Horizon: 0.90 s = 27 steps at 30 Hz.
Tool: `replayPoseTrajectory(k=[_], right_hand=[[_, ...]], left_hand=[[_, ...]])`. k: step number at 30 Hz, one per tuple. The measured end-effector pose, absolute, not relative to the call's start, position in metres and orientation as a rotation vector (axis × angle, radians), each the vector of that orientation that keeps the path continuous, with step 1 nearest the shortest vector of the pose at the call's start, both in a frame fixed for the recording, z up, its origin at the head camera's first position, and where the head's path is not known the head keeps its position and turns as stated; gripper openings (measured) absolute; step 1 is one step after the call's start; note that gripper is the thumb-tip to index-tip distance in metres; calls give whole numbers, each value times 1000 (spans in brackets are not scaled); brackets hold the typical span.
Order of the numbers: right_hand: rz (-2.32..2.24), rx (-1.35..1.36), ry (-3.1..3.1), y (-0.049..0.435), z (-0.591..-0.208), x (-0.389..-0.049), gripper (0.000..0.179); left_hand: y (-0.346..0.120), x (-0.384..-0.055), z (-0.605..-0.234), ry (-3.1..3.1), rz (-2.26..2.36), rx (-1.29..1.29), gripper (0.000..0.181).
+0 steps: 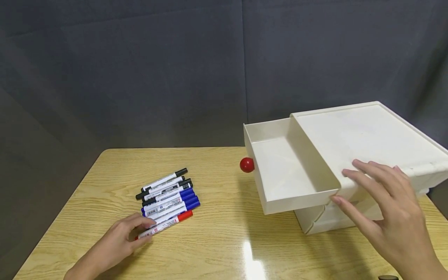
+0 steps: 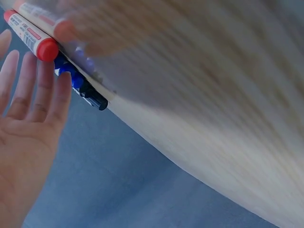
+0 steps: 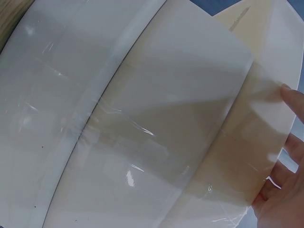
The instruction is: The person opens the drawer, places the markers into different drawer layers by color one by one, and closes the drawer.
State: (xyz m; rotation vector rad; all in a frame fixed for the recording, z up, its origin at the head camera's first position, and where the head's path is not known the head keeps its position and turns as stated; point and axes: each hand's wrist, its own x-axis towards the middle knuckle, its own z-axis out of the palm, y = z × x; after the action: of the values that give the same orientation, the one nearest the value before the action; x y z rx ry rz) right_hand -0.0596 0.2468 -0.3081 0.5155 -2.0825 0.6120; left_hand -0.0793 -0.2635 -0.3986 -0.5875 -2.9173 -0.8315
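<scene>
On the left of the table lies a row of several whiteboard markers (image 1: 167,196) with black, blue and red caps. My left hand (image 1: 117,241) is at the near end of the row, its thumb and fingers on either side of the rear end of the red marker (image 1: 168,226). The left wrist view shows those fingers (image 2: 42,90) extended beside that marker; whether they touch it is unclear. At the right, my right hand (image 1: 392,210) spreads over the front edge of a white drawer box (image 1: 371,136), thumb by its corner. Its drawer (image 1: 280,167) is pulled out leftward and holds nothing.
A red round knob (image 1: 247,165) sticks out from the drawer's front. The drawer overhangs the wooden table (image 1: 217,249). Dark grey curtain (image 1: 157,77) hangs behind and along the left. A small dark object (image 1: 388,277) shows at the bottom right edge.
</scene>
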Motion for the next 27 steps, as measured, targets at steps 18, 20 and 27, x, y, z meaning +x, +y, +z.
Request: replayPoseTrajectory(k=[18, 20, 27], right_hand=[[604, 524, -2072, 248, -309, -61, 65], [602, 522, -2074, 248, -309, -61, 65], [600, 520, -2084, 249, -309, -60, 65]], left_hand=[[-265, -83, -399, -3048, -724, -640, 25], [-264, -83, -399, -3071, -696, -626, 26], [-261, -83, -398, -3183, -667, -555, 25]])
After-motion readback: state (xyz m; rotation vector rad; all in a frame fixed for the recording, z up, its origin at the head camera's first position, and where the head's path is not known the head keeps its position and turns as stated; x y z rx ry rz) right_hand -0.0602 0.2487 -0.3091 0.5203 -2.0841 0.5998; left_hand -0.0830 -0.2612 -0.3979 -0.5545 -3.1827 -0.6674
